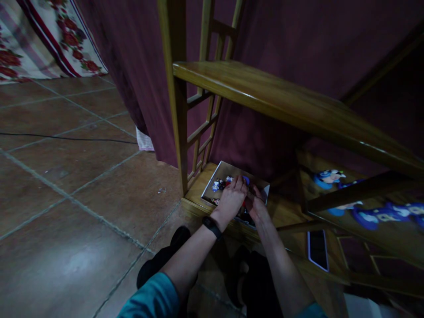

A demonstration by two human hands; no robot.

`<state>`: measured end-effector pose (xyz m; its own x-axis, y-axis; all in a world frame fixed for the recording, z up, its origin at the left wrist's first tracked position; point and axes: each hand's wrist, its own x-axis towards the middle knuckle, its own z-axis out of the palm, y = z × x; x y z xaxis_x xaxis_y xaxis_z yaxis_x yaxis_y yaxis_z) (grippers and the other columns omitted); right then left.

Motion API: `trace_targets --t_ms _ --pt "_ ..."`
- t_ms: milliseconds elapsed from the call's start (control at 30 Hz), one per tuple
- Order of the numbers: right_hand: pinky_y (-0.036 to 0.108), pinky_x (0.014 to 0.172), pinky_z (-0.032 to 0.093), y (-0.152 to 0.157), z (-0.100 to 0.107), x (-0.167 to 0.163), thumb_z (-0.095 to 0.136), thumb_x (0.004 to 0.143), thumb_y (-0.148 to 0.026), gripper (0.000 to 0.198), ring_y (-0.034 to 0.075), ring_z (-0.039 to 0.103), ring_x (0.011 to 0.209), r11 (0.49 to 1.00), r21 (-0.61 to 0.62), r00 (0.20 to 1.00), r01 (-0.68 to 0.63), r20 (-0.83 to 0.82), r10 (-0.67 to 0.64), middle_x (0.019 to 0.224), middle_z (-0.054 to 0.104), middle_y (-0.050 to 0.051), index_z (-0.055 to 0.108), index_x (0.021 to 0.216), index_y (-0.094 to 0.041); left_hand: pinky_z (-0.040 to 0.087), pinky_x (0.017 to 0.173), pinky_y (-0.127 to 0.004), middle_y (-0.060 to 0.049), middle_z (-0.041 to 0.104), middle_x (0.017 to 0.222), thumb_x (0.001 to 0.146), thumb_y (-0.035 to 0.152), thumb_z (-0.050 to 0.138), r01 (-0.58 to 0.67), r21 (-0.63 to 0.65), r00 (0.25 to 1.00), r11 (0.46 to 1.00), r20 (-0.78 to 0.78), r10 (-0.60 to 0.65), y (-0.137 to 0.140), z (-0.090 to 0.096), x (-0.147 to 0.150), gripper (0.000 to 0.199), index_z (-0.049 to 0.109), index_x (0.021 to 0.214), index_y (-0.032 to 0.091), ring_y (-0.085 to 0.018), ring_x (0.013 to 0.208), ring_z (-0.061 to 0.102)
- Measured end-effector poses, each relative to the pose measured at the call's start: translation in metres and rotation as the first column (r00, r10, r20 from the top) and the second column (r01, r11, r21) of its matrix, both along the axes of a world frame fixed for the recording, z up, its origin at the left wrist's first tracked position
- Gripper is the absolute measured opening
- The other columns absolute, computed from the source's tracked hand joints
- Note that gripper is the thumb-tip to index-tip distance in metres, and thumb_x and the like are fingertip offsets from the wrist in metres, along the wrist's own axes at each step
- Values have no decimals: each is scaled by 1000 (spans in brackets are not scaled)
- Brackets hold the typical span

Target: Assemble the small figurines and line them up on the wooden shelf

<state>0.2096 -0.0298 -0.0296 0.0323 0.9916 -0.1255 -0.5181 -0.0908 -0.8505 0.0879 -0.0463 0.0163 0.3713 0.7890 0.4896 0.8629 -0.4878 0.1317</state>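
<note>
A shallow open cardboard box (217, 173) with pale edges sits on the low wooden shelf, with several small colourful figurines inside. One blue-and-white figurine (215, 186) lies in its left part. My left hand (236, 190), wearing a black wristband (212, 226), reaches into the middle of the box with its fingers curled down. Close beside it, my right hand (254, 204) is bent inward at the box's right side. Something red shows between the two hands, but the fingers cover most of it. A round blue piece (245, 179) is just beyond my left fingers.
A wooden upper shelf (265, 88) juts out over the box, beside an upright post (175, 132). To the right, blue-and-white figurines (331, 176) stand on another shelf level, and a phone (317, 250) lies lower. A black cable (66, 138) crosses the tiled floor.
</note>
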Motion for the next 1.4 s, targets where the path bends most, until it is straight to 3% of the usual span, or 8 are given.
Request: trace_targets --t_ms 467,633,767,867,933,1000,1100,1400 --pt "26 71 52 -3 8 3 70 62 -23 38 15 61 88 997 71 990 18 137 -28 104 62 0 59 98 -27 35 99 -34 -19 46 131 84 10 38 29 -32 998 999 49 -28 -3 -1 5 41 45 124 6 -23 123 40" --pt "29 76 49 0 6 6 66 66 -27 33 16 60 87 990 130 959 51 271 -85 101 62 1 59 98 -25 39 94 -32 -16 55 121 84 11 40 37 -145 956 989 295 7 0 -3 6 37 51 120 12 -20 113 50" --pt "33 84 46 3 8 9 62 69 -28 29 17 58 91 978 199 872 57 468 -146 99 63 2 60 98 -22 46 78 -30 -10 67 90 82 17 47 107 -367 753 924 637 166 15 -11 4 22 63 96 15 -19 86 61" --pt "33 85 45 5 11 9 59 72 -29 29 18 58 90 976 216 812 17 567 -140 99 64 2 60 99 -22 48 70 -29 -6 67 78 76 26 57 323 -456 435 829 850 298 27 -18 2 19 66 86 13 -18 76 61" --pt "32 84 45 7 11 9 58 72 -29 28 17 59 88 978 209 779 15 610 -143 97 65 1 60 100 -23 49 68 -29 -4 66 76 69 33 64 474 -455 195 753 889 415 30 -20 2 26 67 83 12 -16 71 61" --pt "32 84 45 8 9 9 57 73 -30 28 17 59 87 980 200 755 24 639 -149 97 65 0 60 100 -24 50 67 -28 -4 66 77 61 36 71 575 -424 28 699 865 502 31 -20 2 33 68 82 11 -15 68 61" --pt "31 83 45 9 7 10 57 73 -30 28 17 59 87 981 193 748 27 647 -147 97 65 0 61 101 -26 51 66 -26 -4 66 76 52 34 77 626 -401 -69 669 826 559 28 -19 3 37 68 79 11 -13 66 61" --pt "30 83 46 8 4 14 58 73 -30 28 17 58 87 976 211 745 47 644 -175 96 65 -1 62 101 -26 53 65 -26 -4 66 70 51 24 79 637 -383 -182 669 768 613 28 -17 4 27 67 70 11 -12 64 62"
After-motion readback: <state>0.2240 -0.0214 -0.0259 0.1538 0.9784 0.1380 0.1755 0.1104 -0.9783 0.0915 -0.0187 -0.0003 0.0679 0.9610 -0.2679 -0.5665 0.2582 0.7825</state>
